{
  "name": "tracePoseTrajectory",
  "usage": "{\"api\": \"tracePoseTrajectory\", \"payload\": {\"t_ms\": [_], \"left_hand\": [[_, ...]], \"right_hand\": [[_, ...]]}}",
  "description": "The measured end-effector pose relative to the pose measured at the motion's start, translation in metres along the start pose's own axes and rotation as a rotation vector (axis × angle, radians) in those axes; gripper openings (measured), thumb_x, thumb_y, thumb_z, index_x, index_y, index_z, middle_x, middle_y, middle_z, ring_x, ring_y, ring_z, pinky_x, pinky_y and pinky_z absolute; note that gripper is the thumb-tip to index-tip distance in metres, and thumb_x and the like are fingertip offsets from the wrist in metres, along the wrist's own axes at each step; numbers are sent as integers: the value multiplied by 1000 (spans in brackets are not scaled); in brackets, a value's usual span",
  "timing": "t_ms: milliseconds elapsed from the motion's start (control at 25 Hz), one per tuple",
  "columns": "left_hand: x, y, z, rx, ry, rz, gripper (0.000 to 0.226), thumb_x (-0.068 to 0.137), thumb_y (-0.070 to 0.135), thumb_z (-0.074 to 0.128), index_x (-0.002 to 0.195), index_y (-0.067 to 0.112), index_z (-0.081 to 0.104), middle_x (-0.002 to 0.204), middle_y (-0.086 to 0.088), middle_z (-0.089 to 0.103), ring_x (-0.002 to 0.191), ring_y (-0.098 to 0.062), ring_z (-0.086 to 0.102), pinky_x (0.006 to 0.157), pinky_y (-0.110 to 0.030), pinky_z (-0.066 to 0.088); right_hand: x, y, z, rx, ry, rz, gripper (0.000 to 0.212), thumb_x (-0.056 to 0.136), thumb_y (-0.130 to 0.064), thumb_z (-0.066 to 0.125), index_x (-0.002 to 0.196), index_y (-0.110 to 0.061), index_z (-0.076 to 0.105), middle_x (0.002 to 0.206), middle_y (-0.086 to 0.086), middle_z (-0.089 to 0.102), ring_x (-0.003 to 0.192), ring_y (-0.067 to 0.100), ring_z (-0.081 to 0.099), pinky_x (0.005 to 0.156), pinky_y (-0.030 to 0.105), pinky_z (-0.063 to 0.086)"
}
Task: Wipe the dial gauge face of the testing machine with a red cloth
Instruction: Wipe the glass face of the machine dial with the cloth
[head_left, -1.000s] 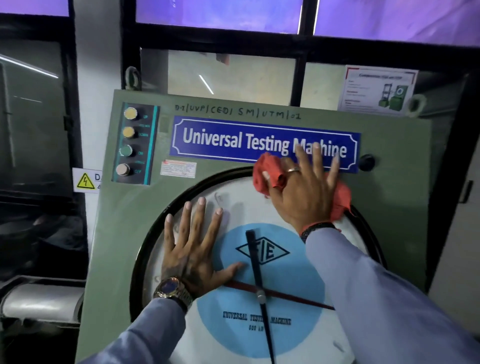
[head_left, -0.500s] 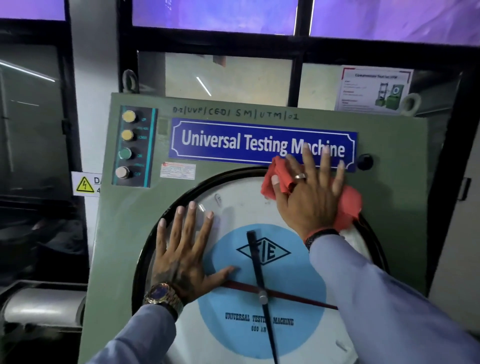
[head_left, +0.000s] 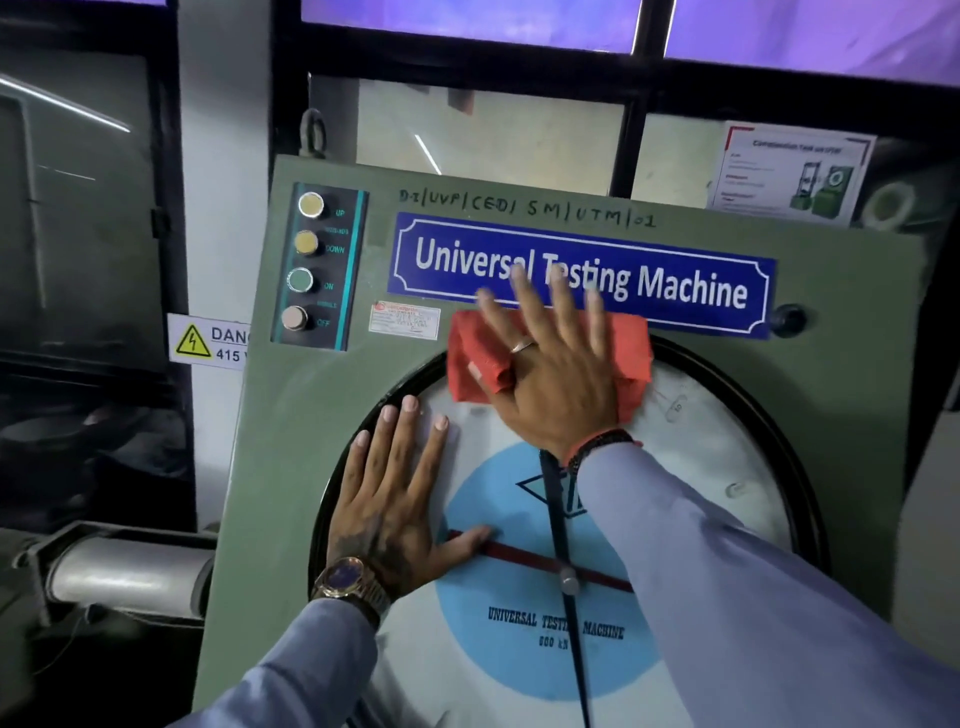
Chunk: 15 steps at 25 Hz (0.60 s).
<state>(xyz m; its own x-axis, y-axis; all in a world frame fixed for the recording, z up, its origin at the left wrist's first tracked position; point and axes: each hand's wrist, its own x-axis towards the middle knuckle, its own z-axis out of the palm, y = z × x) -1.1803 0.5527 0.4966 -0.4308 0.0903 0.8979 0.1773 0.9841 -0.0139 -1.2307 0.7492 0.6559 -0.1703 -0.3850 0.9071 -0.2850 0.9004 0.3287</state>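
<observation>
At twelve o'clock on the dial face (head_left: 717, 467), the right hand (head_left: 550, 374) presses the red cloth (head_left: 478, 353) flat, fingers spread and blurred, their tips reaching over the blue nameplate (head_left: 675, 286) above. No pinch on that cloth: it is pinned under the palm, with loose corners poking out at nine and three o'clock of the hand. Down at about nine o'clock on the dial, the left hand (head_left: 389, 499) lies open and flat on the glass, holding nothing, thumb touching the red pointer line (head_left: 524, 557). The cloth straddles the black rim (head_left: 779, 415), half on the glass, half on the green panel (head_left: 291, 467). The job looks well underway, top arc being covered. Risks from here, as I judge it: with only palm pressure, a fast sweep could let the cloth slide out and drop; a loose corner could snag on the rim; and that bare left palm may leave fresh smears on the glass, so its patch will want a pass too. The lower dial is partly hidden by the right sleeve (head_left: 753, 597).
</observation>
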Motion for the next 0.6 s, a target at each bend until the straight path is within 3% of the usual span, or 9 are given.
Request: {"api": "tracePoseTrajectory", "payload": {"t_ms": [200,360,600], "left_hand": [[-1,2,0,6,-26,-27,125,81,100,48,175,22,23,185,-18,9,172,-37,6,139,-50,0],[-4,9,2,-12,-35,-49,123,82,98,48,175,21,24,185,-17,6,172,-37,4,139,-52,-1],[-36,5,-11,13,-113,-51,114,89,90,44,176,23,17,186,-13,5,172,-37,6,139,-54,4]], "right_hand": [[-47,49,-13,-51,-74,338,105,99,-92,34,181,-30,14,190,15,11,173,51,10,135,77,7],[-99,45,-23,-70,-196,397,134,80,-106,42,181,-20,16,189,18,10,173,52,9,136,75,4],[-125,-10,-16,52,-197,309,117,87,-90,56,179,-25,25,189,11,20,173,46,15,136,69,7]]}}
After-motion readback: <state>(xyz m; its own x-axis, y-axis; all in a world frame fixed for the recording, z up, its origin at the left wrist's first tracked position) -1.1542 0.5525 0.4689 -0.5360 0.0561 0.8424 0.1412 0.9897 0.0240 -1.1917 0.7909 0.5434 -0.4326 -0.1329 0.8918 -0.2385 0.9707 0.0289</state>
